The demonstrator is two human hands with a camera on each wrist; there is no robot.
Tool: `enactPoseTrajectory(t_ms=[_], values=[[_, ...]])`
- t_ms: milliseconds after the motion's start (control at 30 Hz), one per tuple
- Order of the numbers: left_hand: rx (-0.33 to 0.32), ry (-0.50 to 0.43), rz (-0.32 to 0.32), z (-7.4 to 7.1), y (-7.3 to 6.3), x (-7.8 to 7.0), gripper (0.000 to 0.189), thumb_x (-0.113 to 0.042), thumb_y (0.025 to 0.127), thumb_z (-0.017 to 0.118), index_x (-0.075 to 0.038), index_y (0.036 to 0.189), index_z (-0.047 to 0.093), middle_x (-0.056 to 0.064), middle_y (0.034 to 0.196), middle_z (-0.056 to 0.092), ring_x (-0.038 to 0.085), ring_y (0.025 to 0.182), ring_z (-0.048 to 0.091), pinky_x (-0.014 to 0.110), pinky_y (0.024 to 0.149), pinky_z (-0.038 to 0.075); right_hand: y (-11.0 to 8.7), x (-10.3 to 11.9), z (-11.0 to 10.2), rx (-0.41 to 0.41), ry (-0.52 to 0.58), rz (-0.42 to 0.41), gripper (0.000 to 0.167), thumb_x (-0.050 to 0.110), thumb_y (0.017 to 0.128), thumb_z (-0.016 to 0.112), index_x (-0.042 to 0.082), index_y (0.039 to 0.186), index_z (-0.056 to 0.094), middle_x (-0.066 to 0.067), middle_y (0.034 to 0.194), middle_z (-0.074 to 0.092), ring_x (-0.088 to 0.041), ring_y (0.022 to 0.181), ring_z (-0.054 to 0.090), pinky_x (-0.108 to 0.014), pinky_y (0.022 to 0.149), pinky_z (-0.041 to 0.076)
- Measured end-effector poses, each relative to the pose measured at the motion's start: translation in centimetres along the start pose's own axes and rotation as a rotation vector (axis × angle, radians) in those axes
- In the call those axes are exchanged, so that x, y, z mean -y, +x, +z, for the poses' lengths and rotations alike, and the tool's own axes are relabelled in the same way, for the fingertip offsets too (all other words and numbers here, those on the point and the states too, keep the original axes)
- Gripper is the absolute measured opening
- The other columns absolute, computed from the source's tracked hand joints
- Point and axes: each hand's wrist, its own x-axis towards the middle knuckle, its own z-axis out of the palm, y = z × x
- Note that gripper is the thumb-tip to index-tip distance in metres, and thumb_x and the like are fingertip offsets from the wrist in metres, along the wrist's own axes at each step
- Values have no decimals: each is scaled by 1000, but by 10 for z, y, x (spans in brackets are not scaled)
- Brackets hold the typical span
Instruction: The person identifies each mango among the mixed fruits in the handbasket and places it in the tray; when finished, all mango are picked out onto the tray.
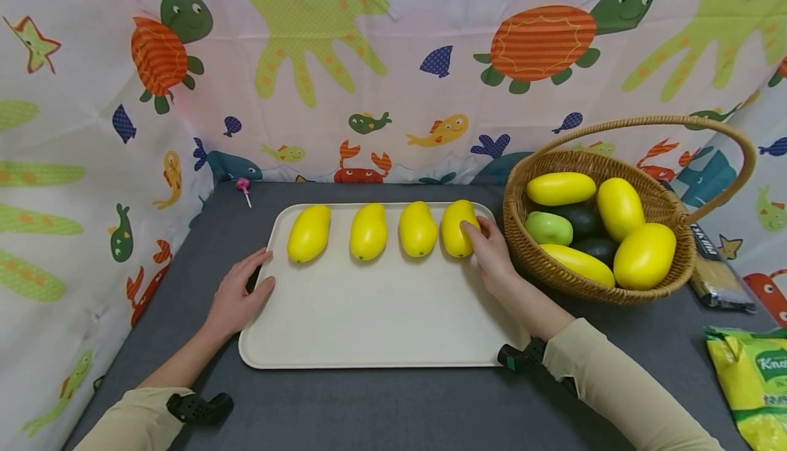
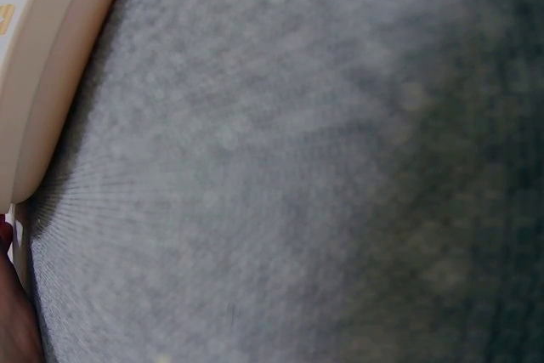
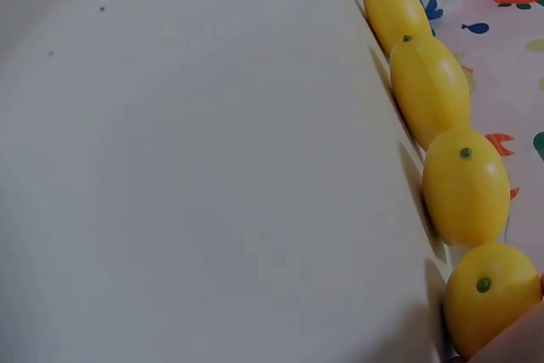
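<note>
A row of yellow mangoes lies along the far side of a cream tray, starting with the leftmost mango. My right hand holds the rightmost mango between thumb and fingers as it lies on the tray. In the right wrist view that mango is lowest in the line, partly covered by my hand. At the tray's left edge rests my left hand, thumb and fingers spread and touching the rim. The left wrist view shows mostly cloth, with the tray's side at upper left.
Right of the tray stands a wicker basket with a tall handle, holding yellow, green and dark fruit. Beyond it lie a brown packet and a yellow-green bag. A pink lollipop lies at the back left, before a printed curtain.
</note>
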Motion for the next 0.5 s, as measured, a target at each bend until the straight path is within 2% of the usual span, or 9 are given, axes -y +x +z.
enactPoseTrajectory(t_ms=[500], values=[[0, 1, -7, 0, 0, -1, 49, -23, 96, 59, -4, 141, 50, 18, 148, 43, 42, 134, 36, 65, 104, 26, -2, 2, -2, 36, -91, -8, 71, 37, 100, 51, 6, 155, 18, -11, 158, 24, -24, 139, 30, -35, 116, 22]])
